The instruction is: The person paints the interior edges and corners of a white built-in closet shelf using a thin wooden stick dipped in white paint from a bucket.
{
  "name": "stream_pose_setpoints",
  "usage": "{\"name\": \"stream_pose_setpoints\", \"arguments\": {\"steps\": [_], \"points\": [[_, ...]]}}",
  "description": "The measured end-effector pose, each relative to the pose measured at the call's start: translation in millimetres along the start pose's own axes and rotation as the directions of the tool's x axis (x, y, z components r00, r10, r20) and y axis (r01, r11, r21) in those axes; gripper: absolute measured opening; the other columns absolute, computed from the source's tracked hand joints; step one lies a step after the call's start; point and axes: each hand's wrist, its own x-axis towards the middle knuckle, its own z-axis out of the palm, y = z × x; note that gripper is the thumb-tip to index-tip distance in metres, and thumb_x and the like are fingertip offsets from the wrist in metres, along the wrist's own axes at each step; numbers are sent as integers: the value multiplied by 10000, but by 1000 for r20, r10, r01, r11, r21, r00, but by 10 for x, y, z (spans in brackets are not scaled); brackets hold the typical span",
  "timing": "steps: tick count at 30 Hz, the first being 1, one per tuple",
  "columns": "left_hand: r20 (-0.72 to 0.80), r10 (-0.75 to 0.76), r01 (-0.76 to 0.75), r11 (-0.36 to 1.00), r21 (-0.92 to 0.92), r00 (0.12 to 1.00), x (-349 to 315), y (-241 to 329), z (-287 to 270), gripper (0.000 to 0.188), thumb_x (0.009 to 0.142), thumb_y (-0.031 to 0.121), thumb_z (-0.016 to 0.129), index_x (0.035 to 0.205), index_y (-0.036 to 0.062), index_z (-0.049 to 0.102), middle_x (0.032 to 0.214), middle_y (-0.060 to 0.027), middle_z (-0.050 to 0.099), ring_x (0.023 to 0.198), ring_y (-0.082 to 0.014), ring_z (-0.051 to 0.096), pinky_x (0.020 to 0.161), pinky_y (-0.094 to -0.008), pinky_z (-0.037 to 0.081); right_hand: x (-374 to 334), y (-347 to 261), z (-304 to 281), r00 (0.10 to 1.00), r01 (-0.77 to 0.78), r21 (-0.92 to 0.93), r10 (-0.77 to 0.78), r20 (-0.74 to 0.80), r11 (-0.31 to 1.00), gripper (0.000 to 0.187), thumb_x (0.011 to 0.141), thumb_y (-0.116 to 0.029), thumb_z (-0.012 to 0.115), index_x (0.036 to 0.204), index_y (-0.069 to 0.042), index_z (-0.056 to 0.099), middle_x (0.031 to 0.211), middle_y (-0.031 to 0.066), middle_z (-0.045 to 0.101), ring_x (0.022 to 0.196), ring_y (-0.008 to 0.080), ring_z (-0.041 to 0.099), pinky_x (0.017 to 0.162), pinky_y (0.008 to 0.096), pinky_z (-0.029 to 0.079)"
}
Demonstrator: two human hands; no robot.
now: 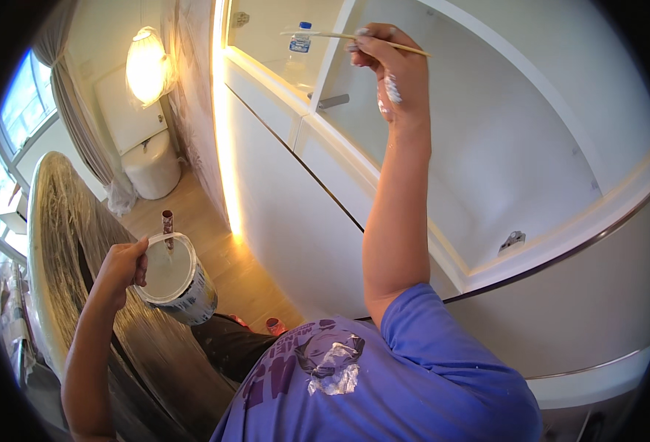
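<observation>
Right hand (pixel 396 62) (white-smeared!), one o'clock, pinches a slim pale wooden stick (pixel 328 34); left hand (pixel 124 267), nine o'clock, grips a round, white bucket (pixel 199 298).

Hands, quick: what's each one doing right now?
Left hand: closed, holding a bucket.
Right hand: closed, holding a thin stick.

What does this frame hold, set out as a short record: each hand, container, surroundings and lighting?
Left hand: gripping the bucket at its rim
Right hand: raised, holding a thin stick; white smears on the skin
Bucket: whitish inside, stained outside
Ahead: cabinet with open compartments
Bottle: blue-capped, in view behind the stick
Lighting: hanging lamp, lit; bright window at far left
</observation>
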Motion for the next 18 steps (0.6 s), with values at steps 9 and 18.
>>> {"name": "stream_pose_setpoints", "arguments": {"steps": [9, 18], "points": [[73, 44, -42, 999, -28, 996, -124, 70, 6, 480, 1052, 410, 616, 689, 101, 559, 591, 6, 503, 487, -123, 476, 525, -291, 437, 356, 76, -684, 952, -291, 31, 286, 110, 956, 150, 922, -122, 699, 1019, -9, 717, 896, 91, 738, 764, 155, 667, 769, 287, 531], [-6, 81, -81, 995, -62, 997, -177, 228, -52, 478, 1046, 415, 625, 685, 112, 542, 579, 7, 494, 474, -128, 474, 519, -291, 434, 296, 195, -1738, 944, -210, 239, 260, -203, 948, 99, 881, -134, 652, 928, -47, 652, 772, 63, 600, 721, 196, 555, 763, 384, 500]]}}
